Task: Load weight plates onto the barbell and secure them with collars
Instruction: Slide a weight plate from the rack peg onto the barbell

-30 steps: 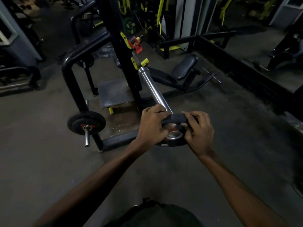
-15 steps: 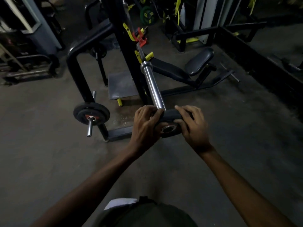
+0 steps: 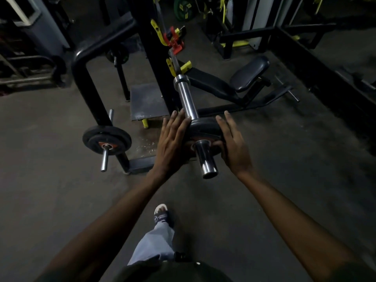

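Observation:
A small black weight plate (image 3: 204,129) with an orange centre sits on the chrome barbell sleeve (image 3: 187,97), whose end (image 3: 207,161) sticks out towards me past the plate. My left hand (image 3: 173,142) presses its straight fingers flat against the plate's left edge. My right hand (image 3: 234,145) lies on the right edge with straight fingers, its thumb on the plate's face. The bar rests in a black rack with yellow hooks (image 3: 186,67). A red collar (image 3: 175,42) hangs on the rack behind.
A black plate (image 3: 106,139) sits on a storage peg at the rack's foot, left of my hands. A black padded bench (image 3: 247,75) stands behind right. A low black frame rail (image 3: 317,72) runs along the right. My foot (image 3: 161,215) is on the grey floor.
The plate has slid along the sleeve away from me, so the sleeve's end now sticks out. Both hands went from gripping the plate's rim to pressing it with straight fingers.

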